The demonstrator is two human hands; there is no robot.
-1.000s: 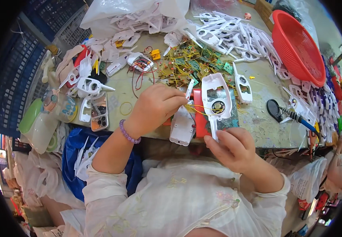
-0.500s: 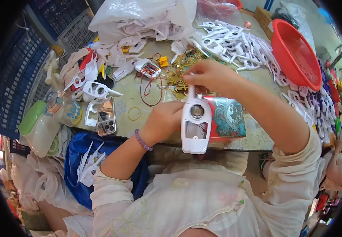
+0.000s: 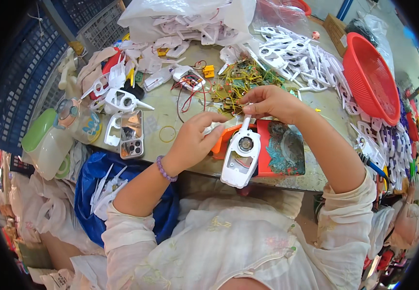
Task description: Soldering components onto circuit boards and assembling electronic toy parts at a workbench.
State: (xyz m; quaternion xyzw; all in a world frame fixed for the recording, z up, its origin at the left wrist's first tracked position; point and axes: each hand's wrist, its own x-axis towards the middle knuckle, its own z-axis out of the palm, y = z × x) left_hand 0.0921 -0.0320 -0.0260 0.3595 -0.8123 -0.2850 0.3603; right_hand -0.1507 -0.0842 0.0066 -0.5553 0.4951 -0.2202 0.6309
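A white toy walkie-talkie casing (image 3: 233, 170) with a round speaker (image 3: 246, 143) and a rectangular window hangs at a slant over the table's front edge. My right hand (image 3: 278, 103) pinches the tip of its antenna between thumb and fingers. To the left of the casing is my left hand (image 3: 193, 141), its thumb and fingers apart and nothing held in it. Behind the casing lies a red box (image 3: 263, 157) with a teal and grey mass in it and an orange part (image 3: 220, 141) alongside. Beyond my right hand spreads a heap of circuit boards with yellow wires (image 3: 236, 84).
White casings (image 3: 286, 50) pile up at the back right beside a red basket (image 3: 371, 79). A white bag (image 3: 185, 14) of casings stands at the back. On the left are a phone (image 3: 132, 135), a jug (image 3: 81, 128) and a blue bag (image 3: 88, 193) below the table edge.
My left hand has let go of the casing and drawn away to the left, its fingers opening. My right hand still grips the antenna, and the casing now tilts more.
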